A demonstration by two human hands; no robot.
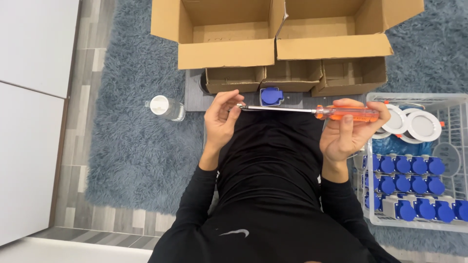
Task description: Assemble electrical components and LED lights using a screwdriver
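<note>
Over a shaggy grey-blue rug (131,146) beside pale plank flooring, a person in a black long-sleeved top sits facing two large open cardboard boxes (226,53), with three smaller open cartons (292,78) lined up just in front of them on a dark grey mat (192,95). At the person's right stands a white wire basket (414,100), packed with rows of grey sockets with blue caps (404,165) and, at its far end, a few round white light fittings (421,125). A clear bottle with a white lid (165,107) lies on the rug near the left side. One loose blue-capped socket (271,96) rests on the mat between the hands, just beyond the tool.

The right hand (348,131) is closed around the orange handle of a long screwdriver (312,111), held level across the body. The left hand (222,119) pinches narrowly at the tip of the metal shaft; whether a screw or small part sits between those fingertips cannot be told.

The likely hazards lie at that tip: any push from the handle side could drive the blade into the left fingers, and anything small pinched there could drop into the deep pile of the rug and be hard to find. A swing of the long shaft might also knock the loose socket.
</note>
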